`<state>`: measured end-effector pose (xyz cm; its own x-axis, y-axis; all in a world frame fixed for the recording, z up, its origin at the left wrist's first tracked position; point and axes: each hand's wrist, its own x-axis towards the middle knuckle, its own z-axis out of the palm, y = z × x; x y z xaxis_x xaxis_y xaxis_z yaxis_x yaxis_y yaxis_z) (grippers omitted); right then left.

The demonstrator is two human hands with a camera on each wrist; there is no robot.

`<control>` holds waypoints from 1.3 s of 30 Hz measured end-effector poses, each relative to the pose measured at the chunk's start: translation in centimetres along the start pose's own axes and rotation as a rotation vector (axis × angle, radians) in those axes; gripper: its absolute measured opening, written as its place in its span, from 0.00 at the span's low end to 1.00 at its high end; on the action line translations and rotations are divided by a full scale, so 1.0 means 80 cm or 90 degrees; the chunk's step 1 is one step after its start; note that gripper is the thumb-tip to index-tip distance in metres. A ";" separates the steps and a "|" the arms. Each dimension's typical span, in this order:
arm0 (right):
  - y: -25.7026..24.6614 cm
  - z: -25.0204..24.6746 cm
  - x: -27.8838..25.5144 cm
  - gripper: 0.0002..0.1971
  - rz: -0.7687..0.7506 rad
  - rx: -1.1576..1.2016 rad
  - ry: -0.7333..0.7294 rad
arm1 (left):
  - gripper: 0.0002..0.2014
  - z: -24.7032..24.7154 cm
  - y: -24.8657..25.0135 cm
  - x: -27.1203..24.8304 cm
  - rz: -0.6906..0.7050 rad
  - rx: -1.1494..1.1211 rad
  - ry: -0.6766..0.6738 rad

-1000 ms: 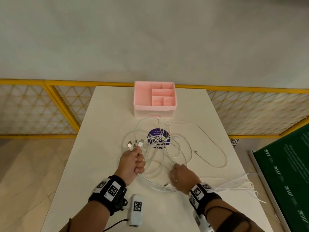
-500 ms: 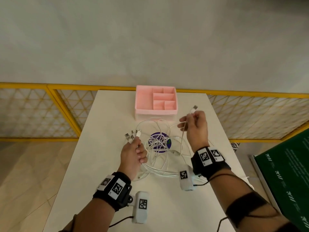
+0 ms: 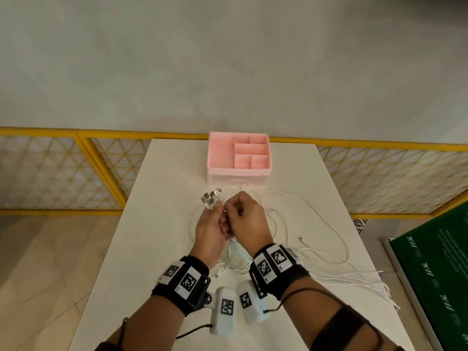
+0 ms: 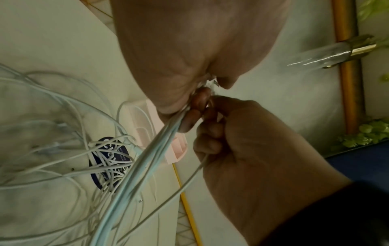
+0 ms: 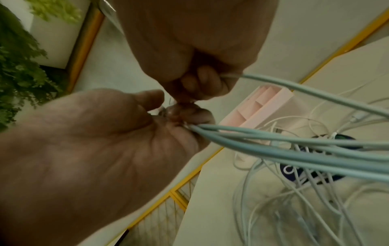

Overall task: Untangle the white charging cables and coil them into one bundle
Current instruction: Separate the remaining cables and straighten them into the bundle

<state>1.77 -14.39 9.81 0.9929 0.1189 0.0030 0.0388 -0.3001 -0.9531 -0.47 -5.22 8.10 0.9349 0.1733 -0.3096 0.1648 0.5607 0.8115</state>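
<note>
Left hand [image 3: 211, 231] at frame centre, grip curled round a gathered run of white charging cables [image 3: 291, 224], plugs [image 3: 211, 197] poking above. Right hand [image 3: 247, 219] touching beside it, grip pinching one cable. Remaining loops sprawled lower right on tabletop [image 3: 157, 224], below pink organiser [image 3: 238, 158].

Right hand [image 5: 189, 41] at top, fingers curled, pinching one white cable [image 5: 294, 86]. Left hand [image 5: 94, 141] just below, touching it, gripping several cables [image 5: 273, 146] running right. Loose cable tangle [image 5: 294, 199] on table [image 5: 347, 69] w/ pink organiser [image 5: 265, 106] beyond.
</note>
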 end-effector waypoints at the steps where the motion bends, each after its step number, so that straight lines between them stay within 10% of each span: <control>1: 0.005 0.004 -0.002 0.04 -0.015 -0.029 0.014 | 0.11 0.000 -0.001 -0.002 0.004 0.012 -0.005; 10: 0.034 -0.005 -0.023 0.19 -0.161 -0.101 -0.089 | 0.15 -0.016 -0.007 0.005 0.012 0.071 0.074; 21: 0.149 -0.115 0.007 0.06 0.120 -0.429 0.008 | 0.17 -0.038 0.042 0.019 0.049 -0.116 0.079; 32: -0.068 -0.091 0.054 0.06 -0.096 0.339 0.080 | 0.19 -0.018 0.010 0.002 -0.028 0.046 0.036; 39: -0.089 -0.060 0.032 0.07 -0.114 0.253 -0.076 | 0.18 -0.010 0.023 0.003 0.034 0.073 0.026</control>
<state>4.59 -16.48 18.05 0.9536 0.2518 0.1650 0.1387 0.1188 -0.9832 -0.21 -3.51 9.11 0.9302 0.2342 -0.2826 0.1523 0.4544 0.8777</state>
